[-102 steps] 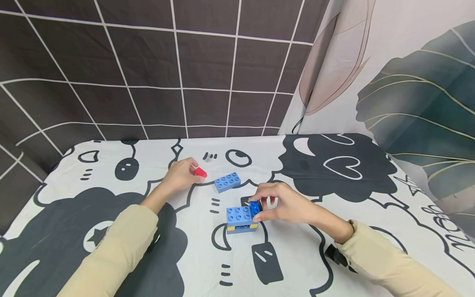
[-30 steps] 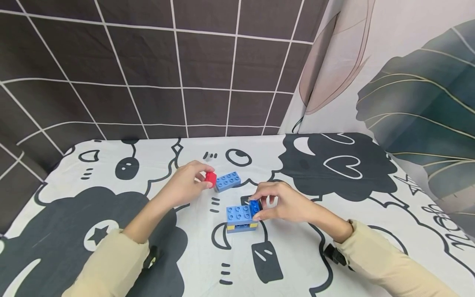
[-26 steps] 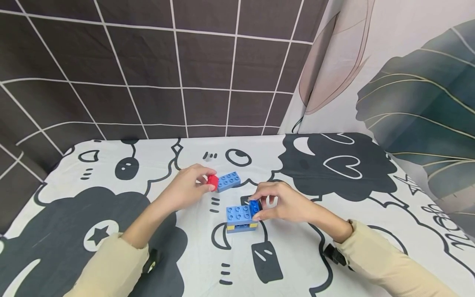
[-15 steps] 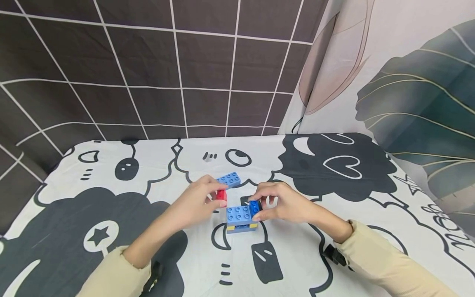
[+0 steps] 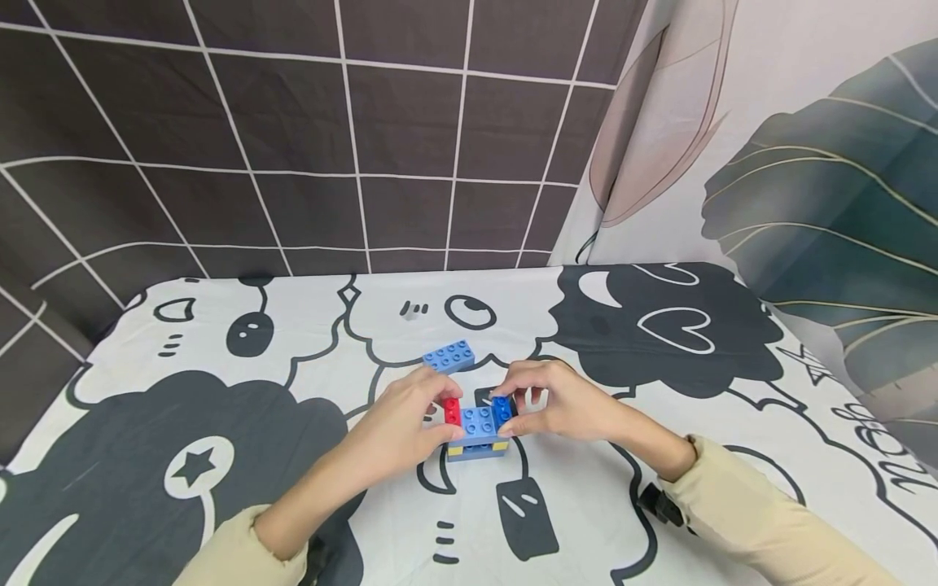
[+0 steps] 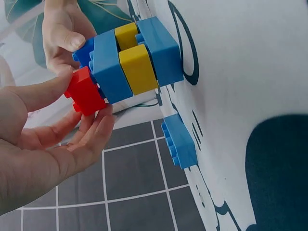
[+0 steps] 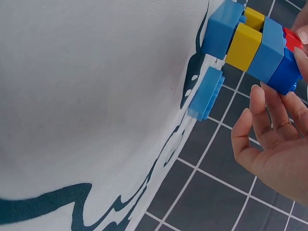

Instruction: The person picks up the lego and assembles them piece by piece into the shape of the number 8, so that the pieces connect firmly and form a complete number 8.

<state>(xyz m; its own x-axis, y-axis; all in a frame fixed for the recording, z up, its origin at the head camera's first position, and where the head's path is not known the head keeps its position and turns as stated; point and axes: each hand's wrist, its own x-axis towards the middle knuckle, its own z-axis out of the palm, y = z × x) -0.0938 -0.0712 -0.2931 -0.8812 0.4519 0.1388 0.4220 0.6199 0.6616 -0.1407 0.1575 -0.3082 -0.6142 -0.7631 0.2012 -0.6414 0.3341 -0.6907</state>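
My left hand (image 5: 406,423) pinches a red building brick (image 6: 86,91) between thumb and fingers, at the left end of a small stacked build. In the left wrist view a thin gap shows between the red brick and the light blue brick (image 6: 111,67) under it. At the build's right end my right hand (image 5: 560,399) pinches a dark blue brick (image 7: 285,72), which sits on the same light blue brick. Below, two yellow bricks (image 7: 244,47) stand apart on a bottom light blue brick (image 7: 222,29).
A loose light blue brick (image 5: 449,356) lies on the patterned cloth (image 5: 396,521) just behind the build. A dark gridded curtain (image 5: 293,122) hangs at the back, with a leaf-print curtain (image 5: 828,179) on the right.
My left hand has brought the red brick from the back left, past the loose light blue brick, to the build's left end. The right hand has stayed on the dark blue brick.
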